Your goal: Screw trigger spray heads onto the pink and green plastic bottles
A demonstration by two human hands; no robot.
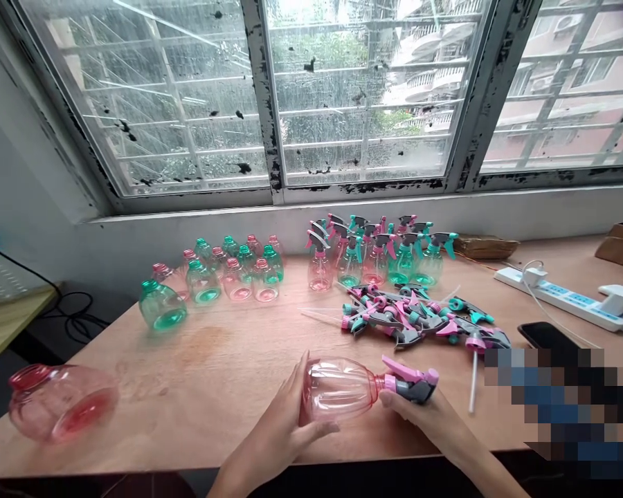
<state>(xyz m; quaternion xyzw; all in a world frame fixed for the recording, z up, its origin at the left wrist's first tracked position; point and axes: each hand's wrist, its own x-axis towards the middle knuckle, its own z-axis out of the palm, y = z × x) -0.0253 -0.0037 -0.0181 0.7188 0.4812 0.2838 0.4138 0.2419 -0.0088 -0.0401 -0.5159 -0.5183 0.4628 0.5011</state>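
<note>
A clear pink spray bottle [340, 389] lies on its side near the front edge of the wooden table [228, 360]. My left hand [285, 422] is wrapped round its base. A pink and grey trigger sprayer head [410, 382] sits on the bottle's neck, and my right hand [420, 411] grips it from below. Just behind lies a heap of loose sprayer heads [415, 318] in pink, teal and grey.
Several capless pink and green bottles [233, 273] stand at the back left, one green bottle [160, 308] apart. Assembled bottles [378, 256] stand under the window. A pink bottle [57, 401] lies at far left. A power strip [561, 294] and phone [545, 337] lie on the right.
</note>
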